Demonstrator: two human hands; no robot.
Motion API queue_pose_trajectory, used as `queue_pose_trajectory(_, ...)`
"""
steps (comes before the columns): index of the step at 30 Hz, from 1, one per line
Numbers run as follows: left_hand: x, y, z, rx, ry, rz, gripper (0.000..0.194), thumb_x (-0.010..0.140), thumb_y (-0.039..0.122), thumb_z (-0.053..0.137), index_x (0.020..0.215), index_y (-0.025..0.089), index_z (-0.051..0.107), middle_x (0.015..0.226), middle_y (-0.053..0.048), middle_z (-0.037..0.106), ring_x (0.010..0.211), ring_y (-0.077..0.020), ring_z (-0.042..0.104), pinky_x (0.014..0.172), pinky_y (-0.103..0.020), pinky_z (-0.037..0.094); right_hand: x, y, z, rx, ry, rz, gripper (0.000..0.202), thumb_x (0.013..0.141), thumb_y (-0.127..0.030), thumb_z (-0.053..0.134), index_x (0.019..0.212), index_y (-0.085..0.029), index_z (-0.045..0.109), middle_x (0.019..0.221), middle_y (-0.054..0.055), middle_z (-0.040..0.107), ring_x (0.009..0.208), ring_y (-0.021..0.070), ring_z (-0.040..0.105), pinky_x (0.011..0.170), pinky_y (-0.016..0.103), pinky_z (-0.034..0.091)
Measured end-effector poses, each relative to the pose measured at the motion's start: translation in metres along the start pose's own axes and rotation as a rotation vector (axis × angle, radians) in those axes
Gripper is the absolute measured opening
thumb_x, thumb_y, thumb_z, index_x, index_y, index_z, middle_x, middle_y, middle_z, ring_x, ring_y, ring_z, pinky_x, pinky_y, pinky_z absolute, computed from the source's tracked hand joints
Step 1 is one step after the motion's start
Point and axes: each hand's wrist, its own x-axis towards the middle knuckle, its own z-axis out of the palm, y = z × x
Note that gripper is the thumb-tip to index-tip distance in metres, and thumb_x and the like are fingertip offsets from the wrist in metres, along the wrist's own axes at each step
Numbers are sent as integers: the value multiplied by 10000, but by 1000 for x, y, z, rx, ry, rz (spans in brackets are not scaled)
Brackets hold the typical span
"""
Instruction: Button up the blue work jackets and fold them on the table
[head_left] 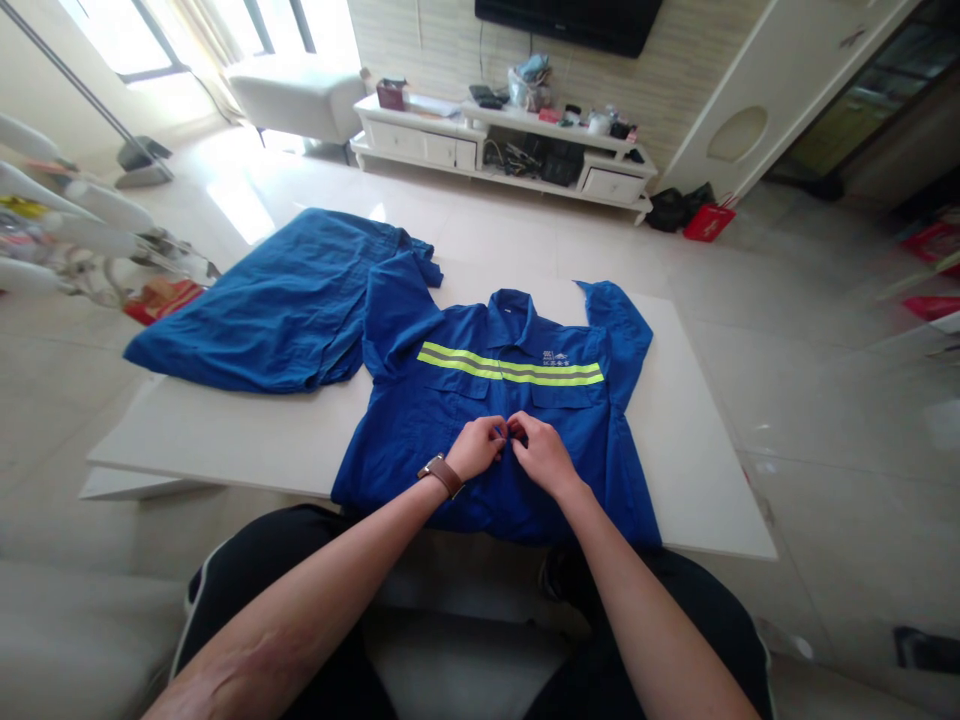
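Note:
A blue work jacket [420, 430] lies front up, its collar pointing away from me and a yellow-green reflective stripe across the chest. At the front placket, just below the stripe, my left hand [480, 446] pinches the jacket's edge. My right hand [538, 450] pinches the placket from the other side, its fingertips almost meeting those of the left. Whatever small part sits between the fingertips is too small to make out. The jacket's lower hem hangs over the near edge of the white table [232, 430].
To the left, another blue garment [262, 300] is spread on the table, partly over its edge. White thread cones [90, 215] stand at far left. Beyond the table are a white TV cabinet [420, 145], a grey bench [296, 95] and a red bag [709, 222] on the floor.

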Motion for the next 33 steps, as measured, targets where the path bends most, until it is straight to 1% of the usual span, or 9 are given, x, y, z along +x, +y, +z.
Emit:
queue_pose_trajectory(3,0,1,-1,-12,6,-28,140,784,105,544,809,195,648,602,26,665,623,-155,670,636,-232,452,1,2,0,26,-6,-2,278,815,-58,531,1007,-238,618,985,25,712,945,193,666,870,295,488)
queue_pose_trajectory(8,1,-2,-2,-12,12,-26,137,809,139,530,826,191,655,635,13,691,646,-154,657,651,-237,448,0,2,0,26,-8,-15,323,776,-31,521,1008,-238,611,1002,24,708,971,196,659,860,292,469)
queue_pose_trajectory(14,2,-3,-3,-46,-9,-30,115,804,153,548,838,186,653,655,3,701,676,-166,674,686,-252,467,0,4,3,22,57,-6,299,760,-32,521,964,-235,603,934,15,678,882,181,636,779,264,461)
queue_pose_trajectory(19,4,-7,-2,-42,-12,-4,98,814,169,551,835,189,645,657,2,697,686,-166,676,682,-249,467,-1,5,1,8,57,41,300,796,-47,547,1010,-249,603,865,-8,693,831,180,662,775,269,452)
queue_pose_trajectory(22,5,-8,-1,-45,-10,-6,94,813,167,552,835,188,642,665,2,696,688,-163,671,684,-248,469,-1,5,1,2,45,55,295,812,-50,553,1019,-253,607,882,-5,709,853,187,677,786,274,452)
queue_pose_trajectory(27,4,-4,0,-25,12,-15,122,801,156,542,800,171,663,701,-13,700,685,-154,644,664,-245,452,-1,4,2,-29,39,38,317,806,-33,541,1026,-250,612,905,0,704,879,188,670,789,272,445)
queue_pose_trajectory(30,4,-6,1,-64,34,-46,156,832,227,555,826,158,695,723,-20,705,686,-152,633,640,-239,443,-1,1,2,-58,48,25,316,805,-28,533,1018,-247,612,914,4,691,886,187,656,791,271,440)
queue_pose_trajectory(33,4,-12,3,-166,47,-78,237,839,370,631,837,144,707,735,-34,705,696,-158,630,621,-237,445,-2,-2,3,-85,42,11,301,817,-33,527,1011,-247,611,934,10,688,905,188,645,799,270,437)
